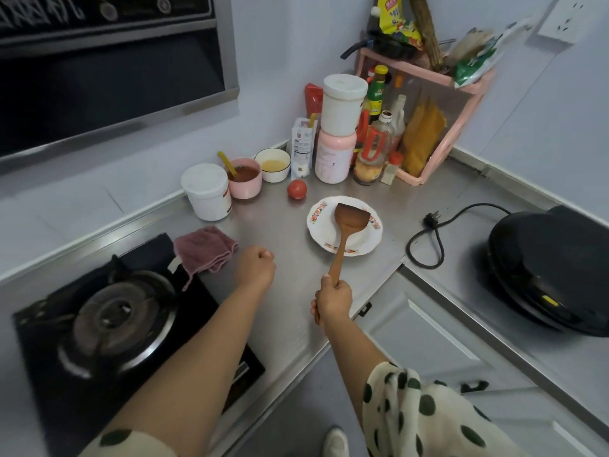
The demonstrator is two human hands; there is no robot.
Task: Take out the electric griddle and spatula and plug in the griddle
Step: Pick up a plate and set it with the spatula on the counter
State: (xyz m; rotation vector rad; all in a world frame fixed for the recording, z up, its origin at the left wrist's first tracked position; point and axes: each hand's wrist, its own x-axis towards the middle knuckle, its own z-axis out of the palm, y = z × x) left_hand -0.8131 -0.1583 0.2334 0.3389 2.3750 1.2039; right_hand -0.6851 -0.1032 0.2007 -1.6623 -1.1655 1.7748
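Note:
My right hand (333,300) grips the handle end of a wooden spatula (346,225); its blade lies over a white flowered plate (318,216) on the steel counter. The black electric griddle (553,272) sits closed on the counter at the right. Its black cord (425,245) loops across the counter, and the plug (432,219) lies loose beside the plate. A white wall socket (560,23) is high on the right wall. My left hand (255,267) hovers over the counter with fingers curled into a fist, holding nothing.
A gas burner (112,321) fills the lower left, with a pink cloth (206,249) beside it. A tomato (297,189), bowls, white tubs and jars stand at the back. A pink rack (461,103) with bottles occupies the corner. White cabinet doors run below the counter.

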